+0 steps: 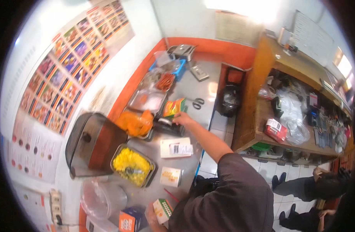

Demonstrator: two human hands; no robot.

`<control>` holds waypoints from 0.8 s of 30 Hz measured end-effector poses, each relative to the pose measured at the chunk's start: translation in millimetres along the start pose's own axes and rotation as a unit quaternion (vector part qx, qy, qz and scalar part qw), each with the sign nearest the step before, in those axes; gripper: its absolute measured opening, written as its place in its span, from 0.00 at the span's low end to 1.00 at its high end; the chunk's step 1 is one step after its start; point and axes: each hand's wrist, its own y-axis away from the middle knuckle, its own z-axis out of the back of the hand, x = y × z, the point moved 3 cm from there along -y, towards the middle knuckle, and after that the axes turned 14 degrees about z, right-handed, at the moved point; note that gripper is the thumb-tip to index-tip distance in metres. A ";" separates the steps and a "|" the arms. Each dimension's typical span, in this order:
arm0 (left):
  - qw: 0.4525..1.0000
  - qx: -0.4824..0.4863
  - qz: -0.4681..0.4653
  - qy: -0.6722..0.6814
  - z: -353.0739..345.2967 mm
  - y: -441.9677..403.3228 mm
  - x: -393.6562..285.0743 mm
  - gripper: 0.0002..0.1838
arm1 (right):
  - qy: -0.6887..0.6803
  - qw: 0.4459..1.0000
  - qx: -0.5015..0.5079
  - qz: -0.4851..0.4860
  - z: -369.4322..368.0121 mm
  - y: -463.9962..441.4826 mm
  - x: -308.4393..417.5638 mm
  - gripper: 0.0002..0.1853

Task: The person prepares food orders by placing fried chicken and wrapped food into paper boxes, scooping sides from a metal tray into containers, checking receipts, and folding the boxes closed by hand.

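My left hand [151, 217], low in the view, is closed around a small white, orange and green carton [162, 210]. My right hand [180, 118] reaches across the metal table, fingers pinched at a black device [168, 127] with a white round part. What the fingers grip, if anything, is too small to make out. Just beyond them stands a yellow and green box [173, 107]. Nearer to me lie a cream box with a barcode label [175, 147] and a flat white and orange carton [170, 176].
A tray of yellow food [133, 165] with a utensil, an orange plastic bag [135, 123] and a clear bucket [102, 199] line the wall side. Scissors [198, 103] lie farther along. Two people [305, 185] are at the right, near a wooden shelf [247, 133].
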 end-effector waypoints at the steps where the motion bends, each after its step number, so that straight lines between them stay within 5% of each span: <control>1: 0.998 0.020 0.017 0.065 -7.7 -0.9 -7.0 0.21 | 0.017 1.000 0.007 0.000 8.9 10.6 13.2 0.18; 4: 0.966 0.069 0.072 0.237 -22.1 10.1 -24.0 0.21 | 0.255 0.966 0.027 -0.021 38.0 36.1 -2.0 0.12; 6: 0.934 0.117 0.104 0.322 -36.6 16.7 -50.0 0.22 | 0.189 0.980 0.042 -0.045 40.5 43.8 -39.4 0.11; 9: 0.938 0.149 0.023 0.312 -51.8 14.2 -82.5 0.21 | 0.333 0.942 0.005 0.045 27.8 53.3 -26.0 0.10; 13: 0.934 0.195 -0.078 0.289 -55.9 17.0 -115.8 0.20 | 0.437 0.895 -0.079 0.040 27.7 49.2 -24.2 0.10; 15: 0.932 0.226 -0.049 0.279 -55.9 14.5 -128.1 0.21 | 0.523 0.845 -0.110 0.013 37.9 50.2 -27.7 0.09; 18: 0.949 0.231 -0.115 0.183 -56.4 29.9 -152.5 0.21 | 0.510 0.856 -0.079 -0.008 73.6 68.4 -44.3 0.12; 21: 0.950 0.241 -0.143 0.141 -58.1 44.3 -163.8 0.21 | 0.190 0.978 0.080 0.014 74.1 112.8 -0.6 0.12; 24: 0.945 0.286 -0.116 0.107 -55.3 48.4 -156.3 0.20 | 0.026 0.981 0.182 0.059 30.5 202.3 98.1 0.11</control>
